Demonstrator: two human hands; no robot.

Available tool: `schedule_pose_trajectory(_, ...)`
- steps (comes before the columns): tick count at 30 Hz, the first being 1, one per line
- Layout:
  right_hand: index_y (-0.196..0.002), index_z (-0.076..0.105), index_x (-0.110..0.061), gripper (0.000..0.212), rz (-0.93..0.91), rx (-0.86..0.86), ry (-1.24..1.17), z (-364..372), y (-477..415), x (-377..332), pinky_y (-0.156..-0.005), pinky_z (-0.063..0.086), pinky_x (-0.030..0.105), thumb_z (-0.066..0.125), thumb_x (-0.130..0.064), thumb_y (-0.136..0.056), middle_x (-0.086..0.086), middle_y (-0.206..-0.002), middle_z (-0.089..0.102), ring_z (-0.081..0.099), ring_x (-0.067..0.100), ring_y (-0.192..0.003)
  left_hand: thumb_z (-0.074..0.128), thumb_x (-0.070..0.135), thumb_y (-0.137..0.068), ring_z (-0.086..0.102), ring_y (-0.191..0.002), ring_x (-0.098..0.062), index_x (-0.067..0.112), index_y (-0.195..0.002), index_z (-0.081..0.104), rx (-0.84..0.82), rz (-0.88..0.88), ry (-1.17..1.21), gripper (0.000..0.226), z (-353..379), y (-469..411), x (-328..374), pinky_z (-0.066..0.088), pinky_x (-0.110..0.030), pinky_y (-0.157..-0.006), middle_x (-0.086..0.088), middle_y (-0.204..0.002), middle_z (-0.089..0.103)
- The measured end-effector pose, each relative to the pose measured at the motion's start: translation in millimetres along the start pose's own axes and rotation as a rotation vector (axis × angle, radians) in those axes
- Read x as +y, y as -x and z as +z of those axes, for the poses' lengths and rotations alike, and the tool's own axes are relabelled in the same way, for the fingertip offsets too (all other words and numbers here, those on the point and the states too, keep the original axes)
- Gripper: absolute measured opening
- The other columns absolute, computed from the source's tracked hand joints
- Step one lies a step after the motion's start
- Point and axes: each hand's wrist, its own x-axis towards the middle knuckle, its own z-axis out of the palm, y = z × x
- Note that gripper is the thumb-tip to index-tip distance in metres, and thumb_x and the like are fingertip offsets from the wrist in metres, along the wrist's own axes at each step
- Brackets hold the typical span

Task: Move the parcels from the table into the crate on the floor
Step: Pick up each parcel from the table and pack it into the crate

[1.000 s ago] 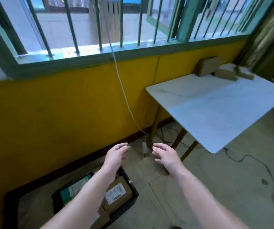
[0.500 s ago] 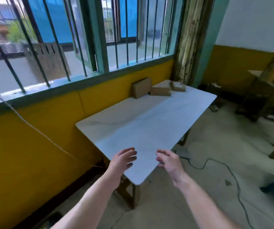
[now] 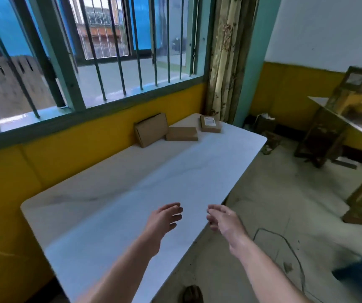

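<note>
right now both of your hands are empty and loose: the left hand [image 3: 164, 219] hangs above the near part of the table [image 3: 101, 217] with its fingers spread and lightly bent, and the right hand [image 3: 223, 221] is just off the table's long free edge, over the floor [image 3: 269, 193], fingers relaxed and holding nothing. the three parcels are all at the far end, well apart from your hands. the leaning parcel [image 3: 151, 130] is tilted up against the yellow wall [image 3: 71, 154] under the window. the flat parcel [image 3: 181, 134] lies just beside it, touching or nearly so. the labelled parcel [image 3: 210, 124] lies flat by the far corner, label up. i read the hands-forward posture as a reach being set up, palms turned in toward each other, ready to close on a box from both sides. the crate is not in view, so i cannot tell you where it is from here. the table top between you and the parcels is bare, so you could reach straight along it. the wall closes off the left side, so lift the leaning parcel up and toward you rather than pushing it sideways. the right side is open floor, but mind the cable [image 3: 285, 243] looping there, and the second table [image 3: 337, 114] further right. the labelled parcel is near two edges, so a nudge could tip it off.
</note>
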Motion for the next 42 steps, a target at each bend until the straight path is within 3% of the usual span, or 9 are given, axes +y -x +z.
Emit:
schedule_pose_trajectory(4,-0.107,0.067,-0.018,0.016,0.02,-0.001,0.068,-24,-102,-32,-0.077,0.05,0.027,0.061,-0.018,-0.092,0.0,-0.098,0.067,0.063,0.014,-0.096,0.056,0.016,-0.098,0.068,-0.097,-0.015,0.016,-0.111,0.068,0.033,-0.03,0.052,0.018,33,-97,28,0.05,-0.028,-0.088,0.0,-0.107,0.074)
schedule_pose_trajectory(11,-0.107,0.067,-0.017,0.016,0.106,-0.072,0.141,-34,-252,-81,-0.083,0.054,0.031,0.061,-0.017,-0.092,0.002,-0.102,0.068,0.065,0.014,-0.098,0.057,0.016,-0.096,0.067,-0.095,-0.014,0.018,-0.107,0.069,0.123,-0.07,0.129,0.016,70,-230,80,0.049,-0.029,-0.09,0.002,-0.103,0.073)
schedule_pose_trajectory(20,-0.118,0.063,-0.012,0.024,0.16,-0.261,0.209,-12,-410,-120,-0.089,0.052,0.034,0.057,-0.016,-0.095,0.002,-0.106,0.065,0.063,0.015,-0.102,0.059,0.016,-0.096,0.064,-0.091,-0.014,0.018,-0.106,0.066,0.339,-0.093,0.138,0.013,82,-353,115,0.046,-0.025,-0.077,-0.001,-0.105,0.069)
schedule_pose_trajectory(27,-0.132,0.056,-0.013,0.038,0.214,-0.346,0.272,4,-548,-140,-0.103,0.045,0.041,0.056,-0.017,-0.095,0.002,-0.122,0.06,0.06,0.02,-0.103,0.055,0.017,-0.099,0.059,-0.097,-0.018,0.011,-0.133,0.055,0.622,-0.155,0.133,0.034,99,-464,140,0.045,-0.026,-0.078,0.002,-0.095,0.063)
schedule_pose_trajectory(30,-0.139,0.051,-0.017,0.042,0.214,-0.34,0.302,11,-593,-143,-0.106,0.042,0.043,0.054,-0.021,-0.097,0.002,-0.136,0.055,0.053,0.026,-0.122,0.053,0.02,-0.099,0.055,-0.119,-0.024,0.014,-0.147,0.042,0.707,-0.182,0.074,0.05,99,-510,146,0.042,-0.031,-0.097,-0.005,-0.127,0.06)
schedule_pose_trajectory(32,-0.143,0.047,-0.018,0.047,0.228,-0.355,0.308,15,-611,-143,-0.108,0.04,0.041,0.053,-0.02,-0.097,0.001,-0.142,0.051,0.051,0.026,-0.127,0.053,0.023,-0.099,0.043,-0.136,-0.026,0.017,-0.152,0.035,0.765,-0.207,0.016,0.057,97,-533,146,0.034,-0.031,-0.109,-0.005,-0.151,0.044)
schedule_pose_trajectory(37,-0.148,0.04,-0.019,0.053,0.228,-0.417,0.341,20,-640,-139,-0.113,0.036,0.043,0.053,-0.019,-0.096,0.0,-0.149,0.045,0.047,0.024,-0.132,0.059,0.028,-0.096,0.035,-0.142,-0.027,0.021,-0.156,0.023,0.862,-0.195,-0.003,0.07,87,-575,145,0.032,-0.03,-0.108,-0.006,-0.16,0.029)
schedule_pose_trajectory(39,-0.145,0.044,-0.02,0.051,0.244,-0.468,0.342,24,-650,-140,-0.109,0.041,0.042,0.054,-0.019,-0.095,-0.001,-0.145,0.05,0.052,0.022,-0.126,0.059,0.028,-0.096,0.042,-0.137,-0.028,0.019,-0.154,0.029,0.86,-0.173,-0.011,0.066,80,-588,145,0.036,-0.031,-0.105,-0.007,-0.157,0.036)
schedule_pose_trajectory(42,-0.13,0.058,-0.023,0.037,0.252,-0.546,0.338,26,-655,-146,-0.084,0.049,0.031,0.056,-0.018,-0.093,-0.004,-0.123,0.064,0.061,0.016,-0.098,0.056,0.02,-0.093,0.057,-0.113,-0.025,0.021,-0.14,0.051,0.84,-0.159,-0.062,0.047,75,-598,146,0.044,-0.027,-0.089,-0.005,-0.138,0.059)
